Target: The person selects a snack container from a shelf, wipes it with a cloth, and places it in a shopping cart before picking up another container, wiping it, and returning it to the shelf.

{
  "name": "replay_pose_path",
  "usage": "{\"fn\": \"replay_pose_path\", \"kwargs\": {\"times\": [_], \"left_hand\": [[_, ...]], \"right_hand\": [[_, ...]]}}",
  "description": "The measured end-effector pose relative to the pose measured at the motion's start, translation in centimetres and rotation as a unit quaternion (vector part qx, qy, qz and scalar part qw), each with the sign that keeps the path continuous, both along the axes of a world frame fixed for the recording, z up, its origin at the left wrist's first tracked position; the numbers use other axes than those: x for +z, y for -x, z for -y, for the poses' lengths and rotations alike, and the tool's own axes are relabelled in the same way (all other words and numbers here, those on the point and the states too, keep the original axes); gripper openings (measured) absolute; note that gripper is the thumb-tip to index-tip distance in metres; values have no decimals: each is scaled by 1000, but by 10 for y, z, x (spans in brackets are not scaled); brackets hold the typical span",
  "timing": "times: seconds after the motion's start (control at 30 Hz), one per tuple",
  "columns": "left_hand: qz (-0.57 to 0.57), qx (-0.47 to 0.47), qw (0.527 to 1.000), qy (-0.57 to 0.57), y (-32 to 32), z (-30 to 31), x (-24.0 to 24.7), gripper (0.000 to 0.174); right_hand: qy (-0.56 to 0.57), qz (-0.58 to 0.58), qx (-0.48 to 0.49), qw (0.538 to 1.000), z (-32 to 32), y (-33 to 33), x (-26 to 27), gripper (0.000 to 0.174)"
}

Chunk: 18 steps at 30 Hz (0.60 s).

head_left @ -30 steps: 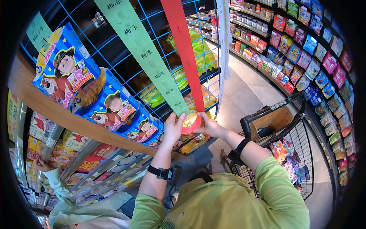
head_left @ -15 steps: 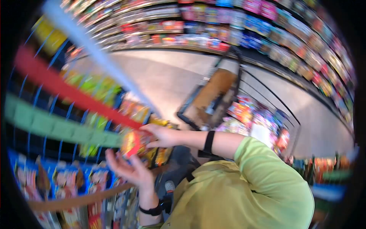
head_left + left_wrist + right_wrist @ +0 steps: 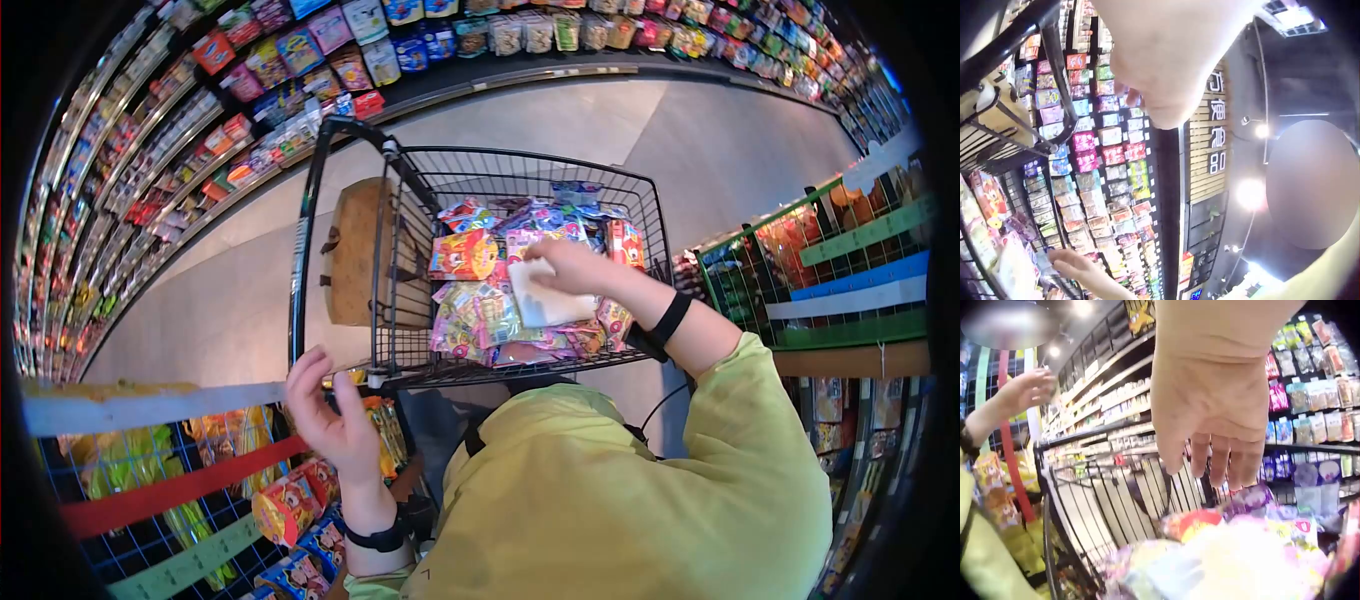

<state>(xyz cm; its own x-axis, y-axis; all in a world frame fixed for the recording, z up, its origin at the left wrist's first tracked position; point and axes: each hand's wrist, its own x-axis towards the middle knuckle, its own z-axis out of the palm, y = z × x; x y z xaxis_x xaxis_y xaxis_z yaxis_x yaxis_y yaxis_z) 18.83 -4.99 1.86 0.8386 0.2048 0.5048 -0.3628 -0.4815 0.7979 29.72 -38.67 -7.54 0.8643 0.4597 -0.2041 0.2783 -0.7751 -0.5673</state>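
Note:
My right hand hangs over the shopping cart, fingers pointing down and nothing gripped in them. In the head view it overlaps a flat white item lying on the packets. The right wrist view shows that hand's fingers loosely bent above the brightly lit packets. A red and yellow snack packet lies to its left, among pink snack packets and purple ones. My left hand is raised beside the cart's near left corner, empty, its fingers spread and slightly bent.
A brown padded flap sits behind the cart handle. At lower left stands a blue wire rack with a red strip, a green strip and red packets. Stocked shelves curve along the far side of the aisle.
Both hands were at a red packet by the hanging strips. The body has turned right toward the cart; the hands have come away, the right one reaching over the cart, the left trailing behind.

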Motion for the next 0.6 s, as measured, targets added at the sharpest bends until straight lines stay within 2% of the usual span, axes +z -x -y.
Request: {"fn": "replay_pose_path", "kwargs": {"times": [0.1,0.13,0.2,0.23,0.3,0.33,0.4,0.5,0.53,0.57,0.6], "left_hand": [[-92,-58,994,-30,-33,30,-9,15],[-119,-83,987,-68,-44,39,-10,15],[-155,-129,975,-88,-67,56,-21,17],[-190,-165,962,-105,-78,64,-30,18],[-223,-195,946,-134,-102,75,-49,25],[-246,-221,926,-180,-113,82,-57,29],[-267,-271,889,-254,-138,87,-86,42],[-311,-275,863,-289,-168,103,-122,48],[-321,-287,838,-336,-182,101,-144,59],[-325,-282,836,-340,-190,104,-159,59],[-320,-276,828,-369,-198,106,-171,68]], "right_hand": [[130,-56,12,990,6,33,-42,56],[127,-59,3,990,5,40,-51,56],[230,-52,62,970,1,47,-64,61],[227,-57,55,971,0,51,-79,61],[283,119,54,950,-1,53,-108,53],[276,109,60,953,-1,48,-110,36],[234,86,56,967,4,40,-115,33],[147,45,48,987,23,28,-110,29],[100,27,43,994,30,21,-105,28],[93,27,46,994,37,13,-97,28],[28,-31,-53,998,44,6,-88,29]]}}
